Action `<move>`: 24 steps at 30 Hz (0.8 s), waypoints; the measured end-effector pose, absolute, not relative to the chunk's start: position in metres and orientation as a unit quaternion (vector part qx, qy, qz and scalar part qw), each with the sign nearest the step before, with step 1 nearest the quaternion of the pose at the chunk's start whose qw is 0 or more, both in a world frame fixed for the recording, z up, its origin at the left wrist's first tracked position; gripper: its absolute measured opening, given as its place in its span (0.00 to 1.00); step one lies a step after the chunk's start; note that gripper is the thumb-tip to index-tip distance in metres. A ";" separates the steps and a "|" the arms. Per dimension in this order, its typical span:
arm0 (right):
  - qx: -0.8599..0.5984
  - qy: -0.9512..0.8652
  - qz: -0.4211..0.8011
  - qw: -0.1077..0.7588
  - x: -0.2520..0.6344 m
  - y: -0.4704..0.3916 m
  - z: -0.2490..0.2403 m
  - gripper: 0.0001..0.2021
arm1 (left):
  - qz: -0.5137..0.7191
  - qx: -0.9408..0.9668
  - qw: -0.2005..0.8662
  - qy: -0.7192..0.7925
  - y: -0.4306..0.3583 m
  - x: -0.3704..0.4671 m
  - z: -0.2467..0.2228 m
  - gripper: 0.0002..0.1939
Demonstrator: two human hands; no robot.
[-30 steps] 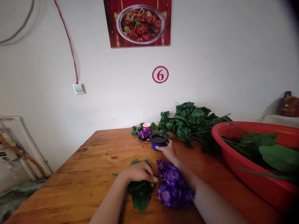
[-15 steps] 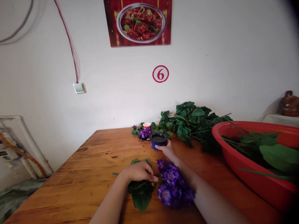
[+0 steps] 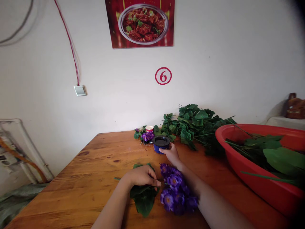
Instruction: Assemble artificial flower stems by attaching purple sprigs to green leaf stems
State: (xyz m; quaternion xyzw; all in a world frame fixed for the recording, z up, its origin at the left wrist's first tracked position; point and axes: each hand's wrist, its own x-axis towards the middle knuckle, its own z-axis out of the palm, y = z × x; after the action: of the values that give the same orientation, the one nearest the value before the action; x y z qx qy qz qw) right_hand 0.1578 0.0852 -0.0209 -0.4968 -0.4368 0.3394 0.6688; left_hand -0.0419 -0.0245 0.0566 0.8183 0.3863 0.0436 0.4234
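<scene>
At the middle of the table my left hand (image 3: 143, 178) is closed in a pinch on a bunch of green artificial leaves (image 3: 144, 202). The leaves spread out below and behind the fingers, and the stem in the grip is mostly hidden. Farther forward, my right hand (image 3: 172, 153) grips the side of a round blue container (image 3: 160, 148) with a black rim and dark inside, standing on the tabletop. Purple artificial flowers (image 3: 175, 190) lie between my two forearms, close beside the right one.
A large red basin (image 3: 234, 159) holding green leaves stands at the right. Behind the container are a small red-and-white cup (image 3: 149, 128) and more purple flowers (image 3: 147, 136). A heap of leafy stems (image 3: 197, 122) lies along the wall on the wooden table (image 3: 78, 178).
Both hands keep almost the same place and grip. The whole view has shifted very slightly.
</scene>
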 end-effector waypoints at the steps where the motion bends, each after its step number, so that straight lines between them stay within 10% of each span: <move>1: -0.496 -0.436 0.341 0.669 0.158 0.086 -0.021 0.35 | 0.044 0.820 0.421 0.385 -0.024 -0.042 0.056 0.23; 24: -0.503 -0.436 0.308 0.680 0.159 0.078 -0.019 0.35 | 0.047 0.824 0.411 0.388 -0.024 -0.042 0.055 0.23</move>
State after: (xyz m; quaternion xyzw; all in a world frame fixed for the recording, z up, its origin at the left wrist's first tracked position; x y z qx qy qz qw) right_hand 0.1588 0.0784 -0.0194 -0.5028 -0.4355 0.3079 0.6802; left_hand -0.0416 -0.0244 0.0548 0.8236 0.3876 0.0465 0.4114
